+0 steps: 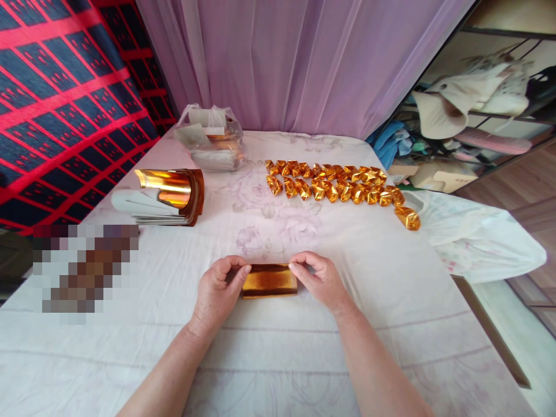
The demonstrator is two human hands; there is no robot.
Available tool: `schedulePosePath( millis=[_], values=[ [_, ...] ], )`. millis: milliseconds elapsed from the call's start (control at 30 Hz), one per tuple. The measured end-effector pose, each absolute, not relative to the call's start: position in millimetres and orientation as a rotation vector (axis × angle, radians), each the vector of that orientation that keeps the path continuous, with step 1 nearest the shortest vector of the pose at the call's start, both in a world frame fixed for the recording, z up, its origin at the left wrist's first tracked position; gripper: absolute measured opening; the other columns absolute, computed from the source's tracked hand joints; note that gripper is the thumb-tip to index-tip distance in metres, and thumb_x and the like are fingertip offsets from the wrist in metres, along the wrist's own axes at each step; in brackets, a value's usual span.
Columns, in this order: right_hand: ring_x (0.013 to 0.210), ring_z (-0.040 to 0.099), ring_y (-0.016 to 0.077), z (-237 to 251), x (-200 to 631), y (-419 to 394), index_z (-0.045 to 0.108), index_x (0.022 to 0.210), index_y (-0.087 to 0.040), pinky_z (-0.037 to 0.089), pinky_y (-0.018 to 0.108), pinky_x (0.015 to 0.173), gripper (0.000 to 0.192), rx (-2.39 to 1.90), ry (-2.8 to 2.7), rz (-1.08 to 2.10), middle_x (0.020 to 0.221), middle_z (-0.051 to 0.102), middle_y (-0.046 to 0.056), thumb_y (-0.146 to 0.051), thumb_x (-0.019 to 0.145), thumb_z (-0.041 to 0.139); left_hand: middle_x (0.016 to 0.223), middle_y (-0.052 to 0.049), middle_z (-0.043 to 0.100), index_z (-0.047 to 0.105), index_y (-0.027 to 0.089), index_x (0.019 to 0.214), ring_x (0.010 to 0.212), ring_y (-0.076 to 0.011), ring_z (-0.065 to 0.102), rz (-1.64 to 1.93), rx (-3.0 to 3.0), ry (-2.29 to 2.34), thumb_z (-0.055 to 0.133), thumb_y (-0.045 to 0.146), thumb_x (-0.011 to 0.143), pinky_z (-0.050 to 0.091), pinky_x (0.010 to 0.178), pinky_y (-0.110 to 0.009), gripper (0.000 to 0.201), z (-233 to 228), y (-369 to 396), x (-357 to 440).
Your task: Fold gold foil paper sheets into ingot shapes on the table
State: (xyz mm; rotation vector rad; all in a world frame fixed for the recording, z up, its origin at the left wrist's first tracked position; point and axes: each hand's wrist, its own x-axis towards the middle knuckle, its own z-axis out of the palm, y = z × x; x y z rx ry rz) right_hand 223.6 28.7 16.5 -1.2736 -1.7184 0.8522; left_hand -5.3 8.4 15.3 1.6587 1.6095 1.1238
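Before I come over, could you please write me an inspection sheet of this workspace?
Surface: pale flowered cloth, slightly wrinkled.
Job's things: gold sheet between the hands; folded gold pieces in two rough rows beyond; curled stack of sheets at left.
Clutter: clear plastic bag holding more sheets at the back; pixelated patch at left, unreadable.
Hands: left hand and right hand pinch the sheet's far corners.
Cables: nothing seen.
Surroundings: purple curtain behind, red-and-dark patterned cloth left, pale cap and white bag right.
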Motion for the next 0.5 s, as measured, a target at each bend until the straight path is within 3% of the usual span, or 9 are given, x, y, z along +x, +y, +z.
schedulePosePath(
  millis=[500],
  values=[
    [0.068,0.065,0.017,17.7,222.9,28.2,0.067,0.074,-0.023,0.052,0.027,0.067,0.017,-1.326,-1.723,0.842,0.072,0.072,0.001,-0.033,0.085,0.058,0.07,0.001,0.065,0.065,0.021,0.082,0.066,-0.0137,0.061,1.093,1.658,1.631,0.059,0.037,0.085,0.051,0.064,-0.024,0.017,12.7,7.8,-5.9]
  ],
)
